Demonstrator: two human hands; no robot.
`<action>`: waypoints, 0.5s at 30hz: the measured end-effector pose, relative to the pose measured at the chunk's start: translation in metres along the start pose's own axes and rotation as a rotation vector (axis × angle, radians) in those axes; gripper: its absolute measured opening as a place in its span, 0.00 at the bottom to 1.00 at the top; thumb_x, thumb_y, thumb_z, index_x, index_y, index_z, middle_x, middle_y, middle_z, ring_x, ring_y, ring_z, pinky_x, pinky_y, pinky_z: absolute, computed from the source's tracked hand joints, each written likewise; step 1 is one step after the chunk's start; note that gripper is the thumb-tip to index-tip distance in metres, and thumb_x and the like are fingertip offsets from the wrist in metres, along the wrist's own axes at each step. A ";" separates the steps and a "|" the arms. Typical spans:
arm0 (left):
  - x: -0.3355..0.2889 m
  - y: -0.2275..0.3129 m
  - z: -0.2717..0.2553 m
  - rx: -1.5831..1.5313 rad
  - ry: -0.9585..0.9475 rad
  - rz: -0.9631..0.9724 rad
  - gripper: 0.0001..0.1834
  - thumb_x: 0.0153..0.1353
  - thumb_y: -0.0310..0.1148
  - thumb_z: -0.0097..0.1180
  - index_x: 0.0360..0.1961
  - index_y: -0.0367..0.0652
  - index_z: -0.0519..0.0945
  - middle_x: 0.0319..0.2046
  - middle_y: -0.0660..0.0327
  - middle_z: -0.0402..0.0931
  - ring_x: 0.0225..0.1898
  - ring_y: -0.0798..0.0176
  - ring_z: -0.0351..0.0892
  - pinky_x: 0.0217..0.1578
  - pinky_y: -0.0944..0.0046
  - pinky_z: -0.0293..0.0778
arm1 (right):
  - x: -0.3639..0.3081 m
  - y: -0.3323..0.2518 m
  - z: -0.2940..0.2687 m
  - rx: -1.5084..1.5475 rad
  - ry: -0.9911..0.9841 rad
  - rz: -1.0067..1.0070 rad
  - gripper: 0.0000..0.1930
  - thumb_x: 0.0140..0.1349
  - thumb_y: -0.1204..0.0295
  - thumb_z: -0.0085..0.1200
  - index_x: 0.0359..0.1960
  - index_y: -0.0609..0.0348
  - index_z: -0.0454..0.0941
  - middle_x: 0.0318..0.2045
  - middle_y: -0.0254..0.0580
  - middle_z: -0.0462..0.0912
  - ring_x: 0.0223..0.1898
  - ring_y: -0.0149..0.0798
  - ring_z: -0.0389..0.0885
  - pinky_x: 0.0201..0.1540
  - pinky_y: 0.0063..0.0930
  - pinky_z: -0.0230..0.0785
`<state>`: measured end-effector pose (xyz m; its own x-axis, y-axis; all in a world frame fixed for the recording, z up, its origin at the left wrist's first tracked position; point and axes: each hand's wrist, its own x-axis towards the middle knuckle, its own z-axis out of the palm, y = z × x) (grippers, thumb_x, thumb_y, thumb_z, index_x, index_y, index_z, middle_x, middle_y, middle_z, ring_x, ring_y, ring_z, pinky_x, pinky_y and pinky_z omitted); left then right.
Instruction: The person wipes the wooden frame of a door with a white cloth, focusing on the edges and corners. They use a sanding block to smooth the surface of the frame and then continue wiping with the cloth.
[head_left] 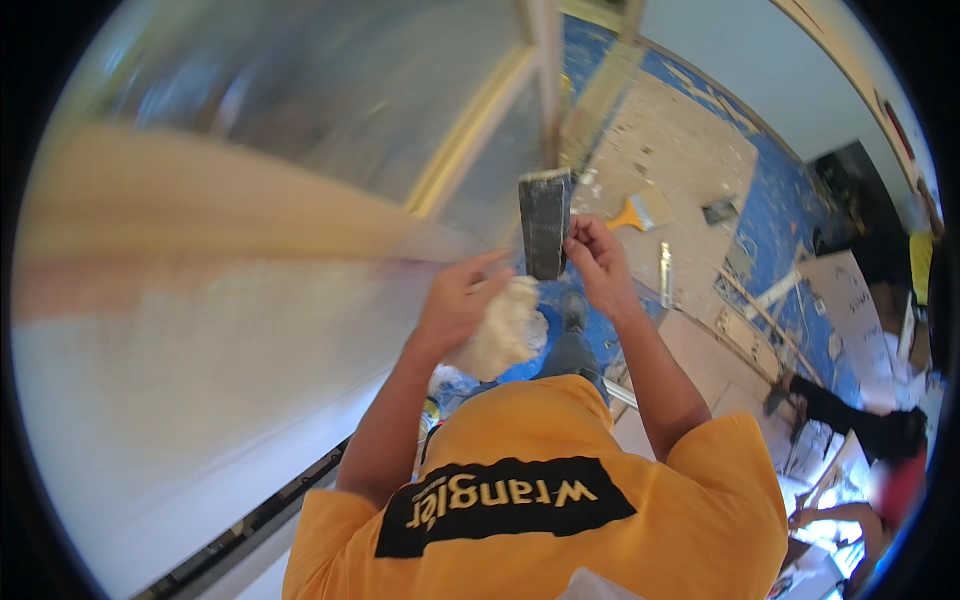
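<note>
My right hand (pixel 602 258) pinches the right edge of a dark, flat rectangular block (pixel 545 225), which stands nearly upright with pale residue along its top edge. Across from it, my left hand (pixel 462 298) has its fingers stretched toward the block, apart from it. A crumpled cream cloth (pixel 500 335) shows just below the left palm; whether the lower fingers grip it is hidden. Motion blurs the left side slightly. To the left runs a pale wall (pixel 190 370) with a tan ledge (pixel 210 200) under a framed glass pane (pixel 330 90).
A large board (pixel 690 150) lies on blue floor covering, bearing a paintbrush (pixel 632 213) with an orange handle. Nearby are a slim shiny tube (pixel 666 275) and a small dark box (pixel 720 210). Wood strips (pixel 765 320) and cardboard (pixel 850 310) clutter the right, where another person (pixel 870 430) crouches.
</note>
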<state>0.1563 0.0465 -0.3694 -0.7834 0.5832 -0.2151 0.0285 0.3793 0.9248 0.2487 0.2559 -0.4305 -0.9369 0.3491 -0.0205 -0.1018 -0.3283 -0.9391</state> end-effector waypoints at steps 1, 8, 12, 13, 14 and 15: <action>-0.007 0.001 -0.012 -0.019 -0.047 0.049 0.20 0.71 0.48 0.61 0.47 0.40 0.88 0.34 0.52 0.87 0.31 0.61 0.80 0.38 0.59 0.76 | -0.008 -0.001 0.030 -0.004 -0.061 -0.010 0.12 0.75 0.78 0.49 0.57 0.61 0.74 0.43 0.28 0.78 0.44 0.24 0.75 0.50 0.22 0.68; -0.082 0.012 -0.137 0.579 -0.134 0.211 0.19 0.67 0.44 0.63 0.53 0.44 0.87 0.42 0.47 0.85 0.43 0.42 0.84 0.40 0.50 0.80 | -0.044 -0.036 0.200 -0.091 -0.033 -0.116 0.17 0.69 0.72 0.63 0.55 0.62 0.75 0.42 0.31 0.81 0.43 0.26 0.78 0.49 0.24 0.72; -0.107 0.014 -0.161 0.418 0.294 0.509 0.24 0.67 0.37 0.64 0.62 0.41 0.81 0.52 0.46 0.83 0.52 0.43 0.85 0.49 0.51 0.81 | -0.024 -0.075 0.260 -0.402 0.035 -0.171 0.17 0.63 0.69 0.72 0.49 0.61 0.82 0.37 0.30 0.85 0.38 0.26 0.81 0.42 0.26 0.76; -0.111 0.021 -0.162 0.337 0.460 0.595 0.26 0.68 0.37 0.63 0.64 0.40 0.79 0.54 0.46 0.82 0.54 0.43 0.84 0.50 0.52 0.81 | -0.013 -0.086 0.270 -0.414 0.044 -0.224 0.15 0.63 0.69 0.72 0.47 0.61 0.83 0.36 0.30 0.86 0.38 0.25 0.81 0.42 0.26 0.76; -0.109 0.022 -0.164 0.341 0.497 0.663 0.27 0.69 0.38 0.62 0.66 0.39 0.77 0.56 0.47 0.81 0.54 0.43 0.84 0.51 0.51 0.81 | -0.004 -0.095 0.280 -0.426 0.049 -0.275 0.14 0.63 0.69 0.72 0.45 0.61 0.84 0.36 0.31 0.86 0.37 0.24 0.81 0.41 0.25 0.76; -0.102 0.022 -0.167 0.346 0.539 0.727 0.29 0.70 0.39 0.60 0.68 0.38 0.74 0.58 0.47 0.79 0.54 0.42 0.84 0.51 0.51 0.81 | 0.003 -0.101 0.289 -0.435 0.047 -0.325 0.13 0.63 0.69 0.72 0.43 0.61 0.85 0.35 0.31 0.87 0.37 0.24 0.81 0.40 0.24 0.76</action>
<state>0.1330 -0.1243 -0.2753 -0.6793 0.3840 0.6253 0.7321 0.2965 0.6132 0.1598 0.0364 -0.2363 -0.8630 0.4146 0.2888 -0.2265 0.1934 -0.9546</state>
